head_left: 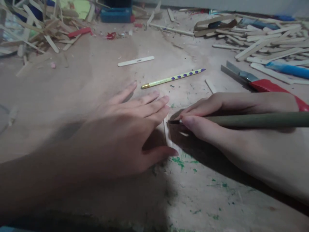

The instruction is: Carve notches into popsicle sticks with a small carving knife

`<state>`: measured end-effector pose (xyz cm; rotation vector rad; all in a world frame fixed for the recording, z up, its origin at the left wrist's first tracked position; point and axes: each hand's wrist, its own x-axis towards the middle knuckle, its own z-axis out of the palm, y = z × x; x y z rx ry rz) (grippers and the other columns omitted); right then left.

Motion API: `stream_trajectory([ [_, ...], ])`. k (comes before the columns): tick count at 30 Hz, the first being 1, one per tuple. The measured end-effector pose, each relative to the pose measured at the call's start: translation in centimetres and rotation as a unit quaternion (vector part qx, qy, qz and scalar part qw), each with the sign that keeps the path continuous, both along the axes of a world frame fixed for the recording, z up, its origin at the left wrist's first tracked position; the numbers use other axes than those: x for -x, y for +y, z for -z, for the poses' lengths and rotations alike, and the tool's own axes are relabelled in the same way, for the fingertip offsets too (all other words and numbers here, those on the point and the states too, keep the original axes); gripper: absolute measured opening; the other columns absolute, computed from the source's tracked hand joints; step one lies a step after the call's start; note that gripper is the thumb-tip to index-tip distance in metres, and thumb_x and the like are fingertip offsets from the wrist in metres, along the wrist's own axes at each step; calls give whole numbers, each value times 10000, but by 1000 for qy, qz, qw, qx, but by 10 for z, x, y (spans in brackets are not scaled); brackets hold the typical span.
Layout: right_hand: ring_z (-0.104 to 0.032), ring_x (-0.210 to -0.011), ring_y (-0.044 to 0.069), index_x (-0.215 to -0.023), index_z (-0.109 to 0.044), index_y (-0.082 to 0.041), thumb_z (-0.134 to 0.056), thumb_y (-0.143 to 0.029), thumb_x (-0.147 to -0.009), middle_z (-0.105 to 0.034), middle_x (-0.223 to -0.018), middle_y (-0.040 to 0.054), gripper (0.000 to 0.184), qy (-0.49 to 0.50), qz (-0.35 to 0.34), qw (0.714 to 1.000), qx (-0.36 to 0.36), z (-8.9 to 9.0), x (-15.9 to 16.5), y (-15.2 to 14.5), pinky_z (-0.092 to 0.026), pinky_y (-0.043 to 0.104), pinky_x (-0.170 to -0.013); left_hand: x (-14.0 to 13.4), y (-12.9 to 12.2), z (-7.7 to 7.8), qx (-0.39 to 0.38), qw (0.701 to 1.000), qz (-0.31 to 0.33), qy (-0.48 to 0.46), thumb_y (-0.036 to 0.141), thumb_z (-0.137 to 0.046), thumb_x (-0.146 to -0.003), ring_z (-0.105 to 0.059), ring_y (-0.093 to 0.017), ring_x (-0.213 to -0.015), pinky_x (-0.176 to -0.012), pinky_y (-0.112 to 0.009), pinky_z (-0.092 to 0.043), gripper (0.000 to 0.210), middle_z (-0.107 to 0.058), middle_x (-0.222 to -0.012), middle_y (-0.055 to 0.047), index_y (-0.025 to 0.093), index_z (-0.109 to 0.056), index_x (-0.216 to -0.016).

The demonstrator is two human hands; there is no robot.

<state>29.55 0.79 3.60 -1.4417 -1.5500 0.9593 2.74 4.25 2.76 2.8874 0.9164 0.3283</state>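
Observation:
My left hand (123,129) lies flat with its fingers spread. Its fingertips and thumb are at a short, narrow pale wooden stick (167,133) on the table, partly hidden by the hand. My right hand (217,119) is closed in a pen-like grip around a slim tool with a grey-green handle (260,120). The tool's dark narrow tip meets the stick beside my left fingertips; its exact kind is unclear. Just beyond my left hand lies a pale yellow pencil (166,79) with purple dots.
A red-handled cutter (270,85) lies behind my right hand. Piles of craft sticks (267,42) fill the back right and back left. A single craft stick (135,61) lies past the pencil. A blue box (116,14) stands at the back. Green marks (179,162) stain the tabletop.

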Motion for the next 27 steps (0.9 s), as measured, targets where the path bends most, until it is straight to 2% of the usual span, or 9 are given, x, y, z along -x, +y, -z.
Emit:
stream_trajectory([
  [2,-772,-541,201,-857,-1011,-377,-1018,-491,-972,-961,-896,23,162,-35,4,999,12,-2,-3,4,-493,268,-394,2,1,3,4,1000,5,-11,633,-589,-1352,-681,-415,-1837,-1653,-696,-402,726,-735,-1905,-153,107,-735,-1830],
  [4,-825,-615,237,-933,-1031,-384,-1001,-528,-1018,-956,-899,25,170,-60,-12,998,15,0,-9,6,-521,289,-428,5,2,5,4,1000,12,-23,675,-555,-1356,-661,-405,-1855,-1674,-655,-368,762,-725,-1924,-142,122,-710,-1857],
  [6,-897,-748,296,-1052,-1041,-380,-1022,-525,-1033,-942,-906,28,147,-63,-38,997,14,5,-16,7,-597,322,-489,7,2,5,3,1000,17,-17,683,-505,-1371,-652,-389,-1865,-1676,-632,-367,767,-722,-1930,-148,124,-701,-1859],
  [9,-958,-940,381,-1215,-1033,-382,-1098,-555,-991,-930,-926,34,290,-51,-72,996,4,11,-27,8,-744,396,-644,8,1,2,6,1000,17,-10,654,-459,-1387,-658,-381,-1863,-1662,-644,-402,758,-732,-1918,-167,96,-710,-1834],
  [13,-971,-1023,415,-1282,-1030,-405,-1106,-591,-980,-939,-951,40,362,-63,-84,994,5,12,-40,14,-800,441,-733,7,1,2,8,1000,14,-15,687,-446,-1380,-658,-370,-1864,-1674,-614,-381,786,-721,-1934,-142,110,-697,-1852],
  [16,-971,-1030,418,-1289,-1036,-420,-1108,-611,-981,-945,-961,41,370,-78,-95,992,3,7,-45,20,-813,455,-762,6,2,4,-2,1000,19,-15,696,-416,-1386,-656,-375,-1865,-1668,-633,-393,822,-724,-1927,-162,82,-675,-1867],
  [19,-956,-928,385,-1238,-1051,-437,-1066,-697,-1013,-957,-976,42,344,-111,-119,986,28,1,-46,24,-766,431,-659,6,2,5,-9,1000,18,-13,680,-409,-1395,-667,-373,-1856,-1655,-658,-420,801,-736,-1912,-165,88,-686,-1857],
  [23,-841,-645,310,-1112,-1059,-463,-998,-758,-1033,-956,-934,31,312,-144,-118,980,76,-4,-37,28,-524,401,-410,6,2,4,-1,1000,19,-25,667,-509,-1376,-687,-392,-1837,-1660,-664,-419,758,-749,-1901,-158,102,-714,-1839],
  [27,-818,-626,308,-1013,-1056,-497,-1019,-675,-973,-909,-836,14,186,-128,-119,981,85,-5,-30,32,-487,390,-406,6,2,5,-3,1000,20,-24,658,-505,-1381,-688,-380,-1837,-1659,-672,-420,751,-743,-1904,-155,99,-712,-1838],
])
